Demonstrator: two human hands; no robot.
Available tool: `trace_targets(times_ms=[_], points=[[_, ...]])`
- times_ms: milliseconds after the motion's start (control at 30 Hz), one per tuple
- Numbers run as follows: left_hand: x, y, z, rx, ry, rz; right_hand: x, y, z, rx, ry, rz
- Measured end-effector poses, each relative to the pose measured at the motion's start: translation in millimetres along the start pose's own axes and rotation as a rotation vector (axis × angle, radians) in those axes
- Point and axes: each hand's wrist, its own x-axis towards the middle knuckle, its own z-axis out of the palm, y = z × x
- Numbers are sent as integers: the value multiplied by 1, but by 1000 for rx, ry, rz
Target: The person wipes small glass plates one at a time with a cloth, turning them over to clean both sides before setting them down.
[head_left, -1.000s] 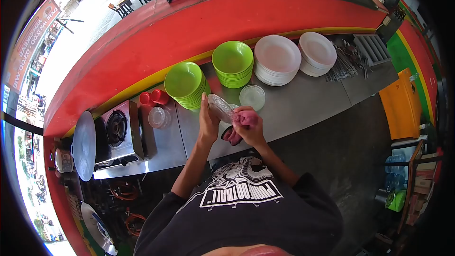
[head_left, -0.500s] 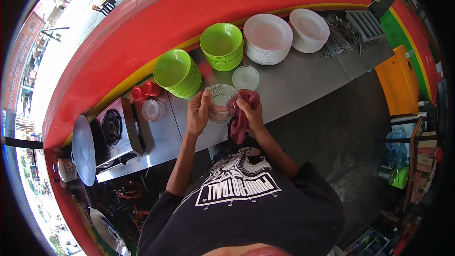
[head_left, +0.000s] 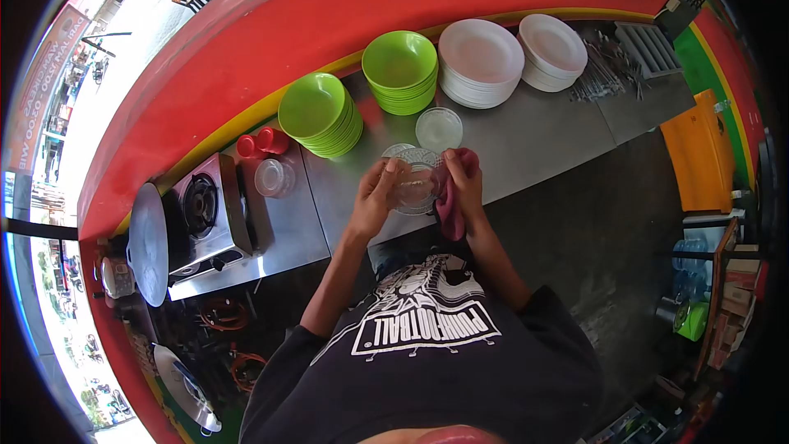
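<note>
Head view — 2 green bowl stacks (head_left: 320, 115), white plates (head_left: 481, 53) behind glass bowl (head_left: 413, 181).

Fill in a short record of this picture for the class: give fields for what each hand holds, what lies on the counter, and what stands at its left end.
left hand: left hand holds the glass bowl by its rim
right hand: right hand presses a pink cloth to the bowl
counter: steel counter bears two green bowl stacks, two white plate stacks, a clear dish
left end: gas stove
</note>
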Motion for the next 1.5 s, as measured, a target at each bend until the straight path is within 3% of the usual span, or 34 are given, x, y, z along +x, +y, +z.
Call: trace_targets(times_ms=[100,200,400,500,600,700,767,800,900,1000,1100,1133,1233,1300,1400,1500], points=[[-1,-9,3,-100,4,1,1,1,-4,2,45,20],[-4,-8,3,52,-43,-57,6,9,-3,-81,153,-192],[-6,-25,1,482,-100,-191,-4,2,10,-193,-41,-332],[-4,-29,6,259,-14,-218,-11,-7,13,-466,-103,-500],[1,-26,4,98,113,-185,-13,-4,8,-571,-216,-529],[11,-32,-13,-144,151,-72,-17,-4,7,-834,-348,-685],[14,-34,-11,-166,266,-51,-27,-12,16,-986,-437,-786],[14,-33,-9,-178,323,-41,-28,-8,16,-977,-532,-710],[6,-29,-8,-231,301,-111,-32,-6,19,-1052,-535,-793],[-1,-37,-13,4,216,-86,-28,-8,20,-1013,-416,-819],[-6,-35,-15,26,87,-197,-11,3,13,-705,-277,-643],[-7,-32,-9,68,111,-187,-3,12,13,-614,-192,-663],[-11,-22,7,150,169,-158,-1,22,1,-376,-115,-328],[-12,-18,8,151,175,-147,1,26,-3,-350,-96,-281],[-15,-18,8,163,206,-87,-1,22,-1,-231,-60,-111],[-12,-29,3,1,189,99,0,33,4,23,22,43]])
